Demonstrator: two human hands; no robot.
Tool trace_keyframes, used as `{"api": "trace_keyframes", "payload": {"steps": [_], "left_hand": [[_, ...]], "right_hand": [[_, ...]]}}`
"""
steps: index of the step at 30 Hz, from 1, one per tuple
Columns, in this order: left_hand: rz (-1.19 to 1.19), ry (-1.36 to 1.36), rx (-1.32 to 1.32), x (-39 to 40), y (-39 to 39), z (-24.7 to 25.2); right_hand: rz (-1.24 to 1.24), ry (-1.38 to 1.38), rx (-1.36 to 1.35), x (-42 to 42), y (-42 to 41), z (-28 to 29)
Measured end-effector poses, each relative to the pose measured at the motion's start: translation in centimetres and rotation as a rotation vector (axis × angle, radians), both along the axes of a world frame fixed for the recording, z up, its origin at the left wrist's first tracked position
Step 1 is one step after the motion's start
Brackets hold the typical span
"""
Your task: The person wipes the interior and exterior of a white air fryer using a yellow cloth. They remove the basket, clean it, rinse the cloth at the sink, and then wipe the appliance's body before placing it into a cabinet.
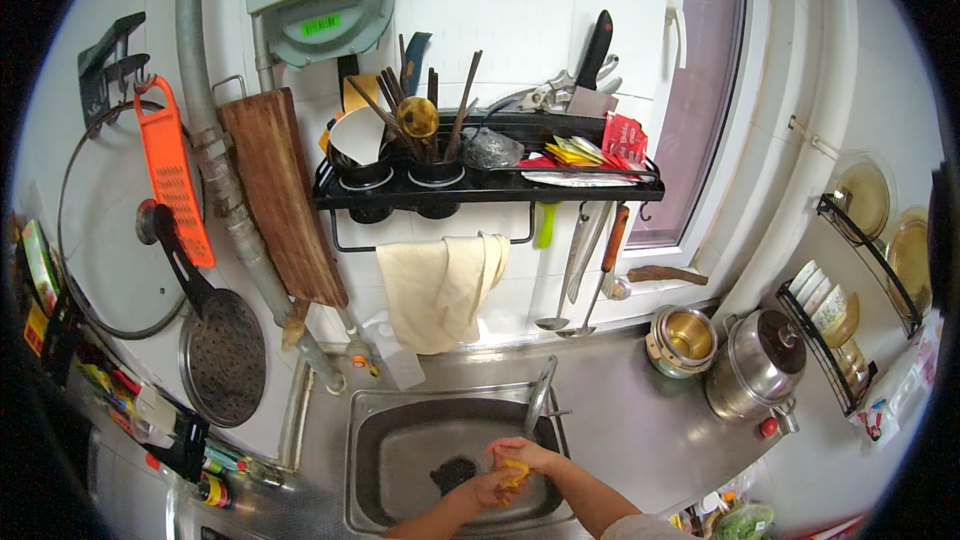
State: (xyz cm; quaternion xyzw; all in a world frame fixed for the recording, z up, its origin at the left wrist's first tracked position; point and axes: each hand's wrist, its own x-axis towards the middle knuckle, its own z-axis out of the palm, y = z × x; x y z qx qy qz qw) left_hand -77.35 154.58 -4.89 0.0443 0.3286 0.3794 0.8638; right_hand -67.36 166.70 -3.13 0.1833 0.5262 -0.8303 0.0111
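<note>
Over the right half of the stainless steel sink (405, 439), both hands close around a small yellow thing (516, 469), perhaps a sponge or cloth; the fingers cover much of it. My left hand (491, 489) grips it from the lower left. From above and to the right, my right hand (525, 453) wraps over it, fingers curled. Just behind the hands rises the metal faucet (541, 390), its lower end near my right hand. On the sink floor, left of the hands, is a dark patch (452, 474), either the drain or something lying over it.
A cream towel (442, 292) hangs behind the sink below a black rack (487, 191) with chopsticks and a knife. On the right counter stand a steel pot (750, 375) and stacked metal bowls (681, 341). A wooden cutting board (285, 195) leans at the left wall.
</note>
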Motion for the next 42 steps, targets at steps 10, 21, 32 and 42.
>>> {"api": "trace_keyframes", "payload": {"steps": [10, 21, 32, 42], "left_hand": [[-0.112, 0.997, 0.098, 0.4, 0.6, -4.3], [-0.077, -0.298, 0.185, -1.6, -1.9, 1.7], [0.021, -0.253, 0.17, -1.0, -3.8, 2.5], [-0.014, 0.745, 0.154, -0.4, -1.2, -3.1]], "right_hand": [[-0.676, -0.247, 0.503, -2.3, -4.1, -5.3], [-0.219, 0.011, -0.74, 0.1, -2.6, 0.1], [0.055, 0.015, -0.141, -1.7, -2.8, 4.3], [-0.526, -0.179, 0.267, -4.0, -4.6, -1.0]]}}
